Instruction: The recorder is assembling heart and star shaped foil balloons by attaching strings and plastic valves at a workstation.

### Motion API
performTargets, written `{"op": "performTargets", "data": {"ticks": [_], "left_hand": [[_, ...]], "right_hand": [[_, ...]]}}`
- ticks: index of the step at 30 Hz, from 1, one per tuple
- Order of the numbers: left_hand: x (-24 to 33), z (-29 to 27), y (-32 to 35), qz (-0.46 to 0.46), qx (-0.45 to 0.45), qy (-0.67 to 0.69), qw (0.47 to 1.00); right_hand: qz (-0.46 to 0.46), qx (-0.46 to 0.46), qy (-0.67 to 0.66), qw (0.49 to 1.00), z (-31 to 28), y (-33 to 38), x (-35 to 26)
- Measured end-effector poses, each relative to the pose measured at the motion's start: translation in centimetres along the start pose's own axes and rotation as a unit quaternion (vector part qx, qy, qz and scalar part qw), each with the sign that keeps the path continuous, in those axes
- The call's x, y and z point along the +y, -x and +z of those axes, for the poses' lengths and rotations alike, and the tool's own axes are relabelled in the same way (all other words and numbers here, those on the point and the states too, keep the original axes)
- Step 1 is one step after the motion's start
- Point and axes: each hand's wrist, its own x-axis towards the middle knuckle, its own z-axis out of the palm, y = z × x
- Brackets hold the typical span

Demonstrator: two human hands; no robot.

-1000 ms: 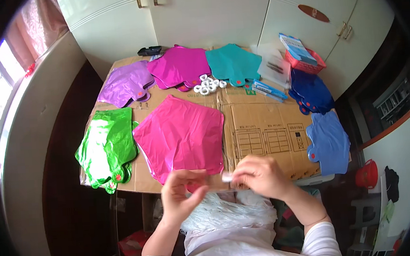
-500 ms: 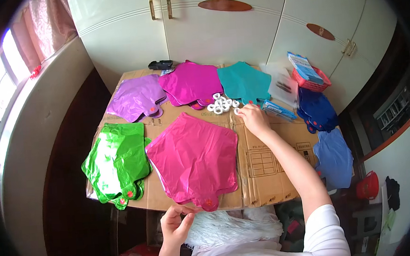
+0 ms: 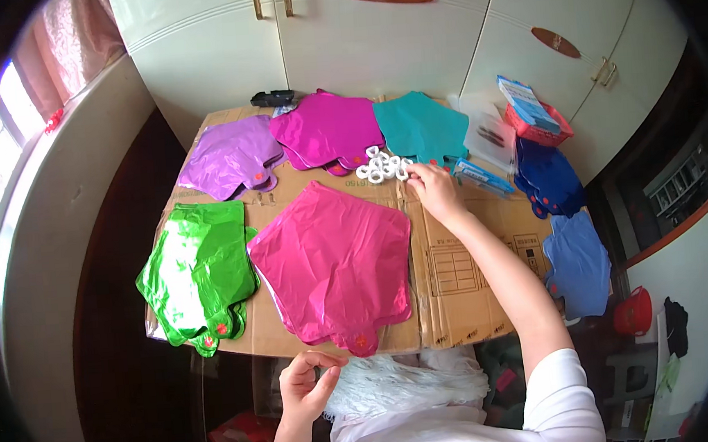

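My right hand [image 3: 432, 189] is stretched out over the cardboard-covered table [image 3: 472, 270], fingertips bunched on the right edge of a small pile of white rings [image 3: 379, 167]. Whether it grips one I cannot tell. Close to my body, my left hand [image 3: 306, 384] hovers below the table's near edge, thumb and forefinger curled together, with nothing visible in them. It sits beside a white stringy bundle [image 3: 406, 381] on my lap. A large pink foil balloon [image 3: 336, 259] lies flat between the two hands.
More flat foil balloons ring the table: green [image 3: 197, 273], purple [image 3: 230, 154], magenta [image 3: 331, 130], teal [image 3: 421, 127], dark blue [image 3: 549, 176], light blue [image 3: 579, 263]. A red basket [image 3: 538, 124] and clear packets [image 3: 489, 136] sit at far right. White cupboards [image 3: 374, 39] stand behind.
Both hands were together near my body on something white. My right hand has since reached forward to the white rings, and my left hand dropped lower beside the white bundle.
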Motion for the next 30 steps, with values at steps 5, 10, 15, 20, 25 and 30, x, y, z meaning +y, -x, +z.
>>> {"op": "performTargets", "data": {"ticks": [5,10,15,20,25,30], "left_hand": [[2.0,0.1,0.8,0.036,-0.122,-0.185,0.975],[8.5,1.0,0.4,0.184,-0.569,0.198,0.777],[15.5,6.3,0.0,0.191,-0.673,0.127,0.703],[14.6,8.2,-1.0,0.171,-0.695,0.122,0.688],[14.0,8.8,-0.7,0.150,-0.700,0.108,0.689],[13.8,9.4,-0.5,0.136,-0.699,0.093,0.696]], "right_hand": [[-0.005,0.006,-0.103,0.995,-5.4,5.1,-5.2],[-0.061,-0.254,-0.340,0.903,-14.7,15.0,-12.0],[0.092,-0.511,-0.301,0.800,-12.0,25.4,-9.5],[0.188,-0.369,-0.130,0.901,-4.9,33.2,-4.8],[0.157,-0.320,-0.104,0.929,-2.5,34.0,-5.6],[0.136,-0.348,-0.073,0.925,-1.5,33.6,-6.2]]}}
